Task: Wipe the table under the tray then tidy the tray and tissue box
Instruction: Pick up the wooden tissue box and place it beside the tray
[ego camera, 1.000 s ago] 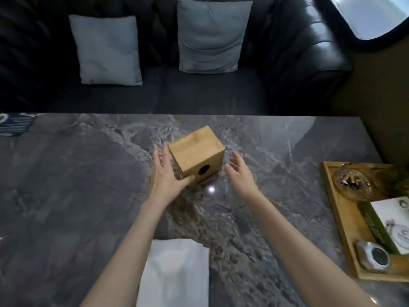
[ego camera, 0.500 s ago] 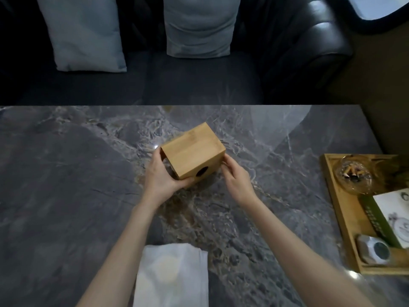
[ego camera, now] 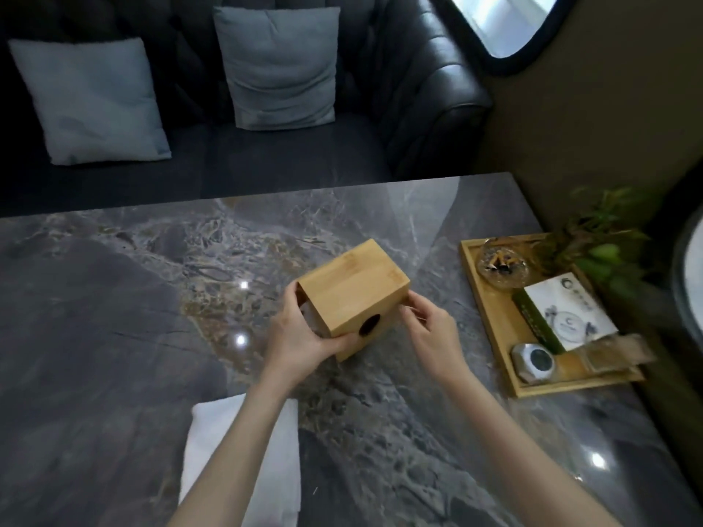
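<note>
A bamboo tissue box (ego camera: 352, 294) with a round dark hole in its front face is tilted above the middle of the grey marble table (ego camera: 114, 336). My left hand (ego camera: 300, 336) grips its left side and lower front corner. My right hand (ego camera: 430, 329) pinches its right edge with the fingertips. A wooden tray (ego camera: 490, 321) lies at the table's right edge, holding a glass ashtray (ego camera: 502, 266), a white card (ego camera: 567, 310), a green strip and a silver hexagonal object (ego camera: 534, 361). A white cloth (ego camera: 243, 462) lies folded near the front edge, partly under my left forearm.
A dark leather sofa (ego camera: 418, 108) with two grey cushions (ego camera: 91, 100) runs behind the table. A green plant (ego camera: 605, 237) leans over the tray's far right corner. A wall stands to the right of the table.
Both hands closed on the tissue box and lifted and tilted it. The view swung right, so the tray now shows more fully.
</note>
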### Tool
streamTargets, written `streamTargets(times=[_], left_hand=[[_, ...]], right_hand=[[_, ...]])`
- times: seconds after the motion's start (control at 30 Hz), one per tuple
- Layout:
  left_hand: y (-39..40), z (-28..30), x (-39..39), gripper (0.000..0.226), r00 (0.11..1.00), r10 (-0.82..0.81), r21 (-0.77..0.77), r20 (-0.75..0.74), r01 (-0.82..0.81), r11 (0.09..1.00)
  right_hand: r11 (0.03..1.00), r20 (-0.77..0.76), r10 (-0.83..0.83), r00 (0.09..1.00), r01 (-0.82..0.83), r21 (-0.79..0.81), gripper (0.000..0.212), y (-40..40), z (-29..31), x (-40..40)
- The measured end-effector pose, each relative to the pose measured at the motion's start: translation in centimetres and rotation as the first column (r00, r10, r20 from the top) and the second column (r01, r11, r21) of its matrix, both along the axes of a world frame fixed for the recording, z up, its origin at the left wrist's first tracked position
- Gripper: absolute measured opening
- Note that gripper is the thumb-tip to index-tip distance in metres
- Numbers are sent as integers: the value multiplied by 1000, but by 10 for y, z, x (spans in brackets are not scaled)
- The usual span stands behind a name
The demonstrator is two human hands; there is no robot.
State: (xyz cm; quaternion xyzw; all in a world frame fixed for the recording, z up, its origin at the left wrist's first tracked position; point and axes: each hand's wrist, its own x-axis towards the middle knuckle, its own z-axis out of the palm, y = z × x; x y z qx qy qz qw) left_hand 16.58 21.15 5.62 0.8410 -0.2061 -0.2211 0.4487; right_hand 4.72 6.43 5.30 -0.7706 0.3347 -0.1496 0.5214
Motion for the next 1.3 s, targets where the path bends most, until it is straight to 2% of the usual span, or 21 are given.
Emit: streamTargets(times=[0.2,0.33,0.5,0.7,0.97,1.3], left_hand=[[-35,11,-72,113,996,-87,1,18,87,996],[-62,14,-123,112,984,-172,-28,56,173,984],[-96,12,-187,106,963,-267,-64,32,269,961],[-131,-1,-253,99,948,-319,-67,-18,317,946],[-150,-21,-309,105,951,-304,-48,-63,301,952],[-152,-35,-329,108,949,-309,25,-55,311,950]], right_hand=[[997,13,-67,998,68,-36,25,-25,20,-86],[982,-14,-180,984,179,-54,26,-41,23,-149],[951,-6,-309,951,309,-33,27,-56,23,-221],[914,-79,-405,911,406,-4,36,-80,2,-288],[878,-117,-469,876,476,45,38,-92,-16,-330],[867,-114,-458,882,471,162,47,-96,-28,-341]])
